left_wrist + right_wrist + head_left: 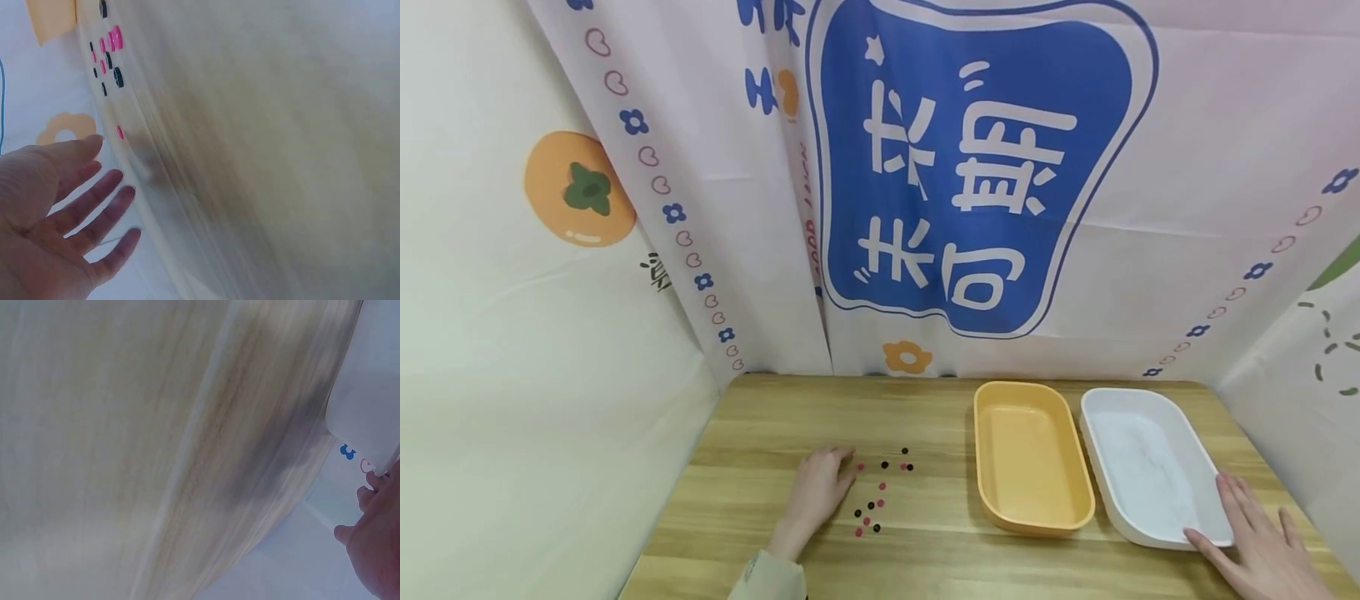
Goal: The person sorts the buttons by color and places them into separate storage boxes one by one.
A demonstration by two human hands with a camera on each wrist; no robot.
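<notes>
Several small round pieces lie scattered on the wooden table, some pink like this pink piece (882,486), others black like this black piece (884,465). Just left of them is my left hand (817,492), low over the tabletop, its fingertips close to the nearest pink piece. In the left wrist view the left hand (75,209) shows spread, loosely bent fingers and nothing held. My right hand (1262,542) touches the near right corner of a white tray (1101,467), fingers extended along its rim. The right wrist view shows the right hand (378,534) beside that white tray (365,394).
A yellow tray (1036,527) stands between the small pieces and the white tray, close to the white one. Behind the wooden table (760,417) hangs a printed cloth (1210,167). Pale cloth also hangs along both sides.
</notes>
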